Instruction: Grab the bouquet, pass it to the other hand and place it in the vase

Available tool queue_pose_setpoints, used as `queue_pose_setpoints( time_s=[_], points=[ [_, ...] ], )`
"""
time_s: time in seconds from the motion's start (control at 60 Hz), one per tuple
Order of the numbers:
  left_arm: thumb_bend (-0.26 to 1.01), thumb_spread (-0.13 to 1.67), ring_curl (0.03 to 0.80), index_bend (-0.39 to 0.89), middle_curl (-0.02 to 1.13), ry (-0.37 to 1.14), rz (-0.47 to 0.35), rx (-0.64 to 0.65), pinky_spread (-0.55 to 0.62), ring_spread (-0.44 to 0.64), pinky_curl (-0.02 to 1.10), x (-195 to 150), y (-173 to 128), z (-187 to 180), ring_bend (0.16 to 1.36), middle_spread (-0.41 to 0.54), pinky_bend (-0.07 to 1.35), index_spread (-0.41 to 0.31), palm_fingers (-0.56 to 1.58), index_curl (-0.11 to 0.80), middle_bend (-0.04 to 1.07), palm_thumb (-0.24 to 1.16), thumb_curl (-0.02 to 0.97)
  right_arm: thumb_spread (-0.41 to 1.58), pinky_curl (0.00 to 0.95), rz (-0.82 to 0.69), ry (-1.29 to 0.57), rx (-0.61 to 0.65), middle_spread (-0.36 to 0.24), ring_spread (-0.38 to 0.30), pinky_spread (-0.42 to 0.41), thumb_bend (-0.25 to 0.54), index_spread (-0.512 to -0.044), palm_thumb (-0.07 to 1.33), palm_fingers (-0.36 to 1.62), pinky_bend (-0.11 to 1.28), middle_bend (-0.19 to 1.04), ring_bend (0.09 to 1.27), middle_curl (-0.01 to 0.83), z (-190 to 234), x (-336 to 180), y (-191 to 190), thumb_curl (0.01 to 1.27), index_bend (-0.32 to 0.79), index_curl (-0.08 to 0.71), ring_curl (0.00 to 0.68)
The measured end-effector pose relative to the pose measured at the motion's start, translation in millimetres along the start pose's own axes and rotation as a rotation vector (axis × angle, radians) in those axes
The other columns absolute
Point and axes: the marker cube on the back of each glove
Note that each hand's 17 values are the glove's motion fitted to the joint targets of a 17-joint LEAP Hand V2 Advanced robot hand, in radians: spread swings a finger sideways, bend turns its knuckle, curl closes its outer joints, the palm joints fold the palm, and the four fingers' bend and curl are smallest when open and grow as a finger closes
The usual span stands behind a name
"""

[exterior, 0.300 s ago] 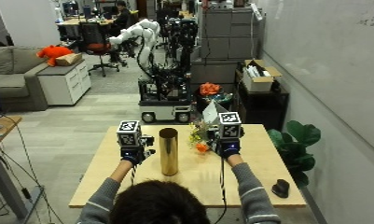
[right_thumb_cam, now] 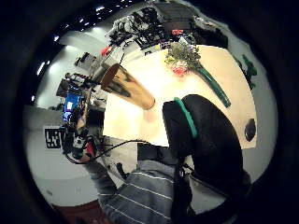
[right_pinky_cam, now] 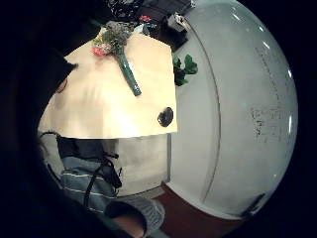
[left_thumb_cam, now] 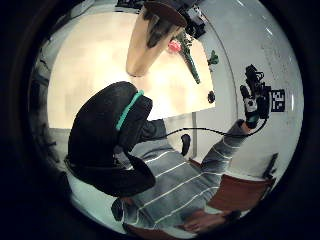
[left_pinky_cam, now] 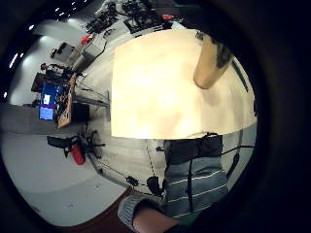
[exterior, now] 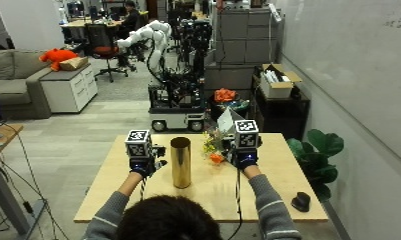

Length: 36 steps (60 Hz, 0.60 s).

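Note:
A tall gold vase (exterior: 181, 162) stands upright at the middle of the wooden table (exterior: 266, 192). The bouquet (exterior: 213, 146), with orange and pink flowers and a dark green wrapped stem, lies on the table behind and right of the vase. My left hand (exterior: 142, 165) hovers just left of the vase and holds nothing. Above the table, my right hand (exterior: 244, 160) is near the bouquet's stem end, fingers up and empty. The right palm views show the bouquet (right_pinky_cam: 119, 52) lying flat, apart from the hand. The vase (left_thumb_cam: 150, 37) fills part of the left thumb side view.
A small black object (exterior: 300, 201) sits near the table's front right corner. A robot on a wheeled cart (exterior: 177, 107) stands just beyond the far edge. A potted plant (exterior: 320, 150) is on the floor at the right.

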Motion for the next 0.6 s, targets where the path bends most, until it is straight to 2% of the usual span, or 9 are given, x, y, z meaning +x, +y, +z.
queue_pose_setpoints(
  time_s=[0.25, 0.45, 0.6],
  points=[
    [0.0, 1.12, 0.225, 0.14, 0.28, 0.013, 0.015, -0.016, 0.38, 0.28, 0.25, 6, 3, 9, 0.51, 0.16, 0.31, 0.019, 0.27, 0.216, 0.22, 0.26, 0.2, 1.28, 0.31, 0.009, -0.009, -0.002, -0.027, 0.02, 0.165, 0.179, -0.372, 0.45, 0.24, 0.61, 0.23, 0.51, 0.267, -8, -2, 3, 0.2, 0.11, 0.119, 0.256],
    [-0.02, 1.14, 0.239, 0.14, 0.32, 0.027, 0.029, 0.006, 0.39, 0.29, 0.28, 6, -6, 22, 0.51, 0.163, 0.3, 0.021, 0.25, 0.239, 0.22, 0.27, 0.228, 1.3, 0.328, 0.111, -0.068, 0.014, -0.025, 0.027, 0.165, 0.129, -0.374, 0.46, 0.25, 0.62, 0.22, 0.53, 0.298, -1, 22, -33, 0.22, 0.09, 0.129, 0.278],
    [-0.02, 1.14, 0.246, 0.14, 0.33, 0.04, 0.044, 0.02, 0.39, 0.28, 0.29, 8, -5, 26, 0.51, 0.165, 0.31, 0.023, 0.24, 0.251, 0.21, 0.26, 0.24, 1.28, 0.357, 0.234, -0.051, 0.049, 0.019, 0.076, 0.203, 0.059, -0.363, 0.43, 0.3, 0.73, 0.2, 0.64, 0.31, 28, 53, -76, 0.23, 0.03, 0.09, 0.312]
  ],
)
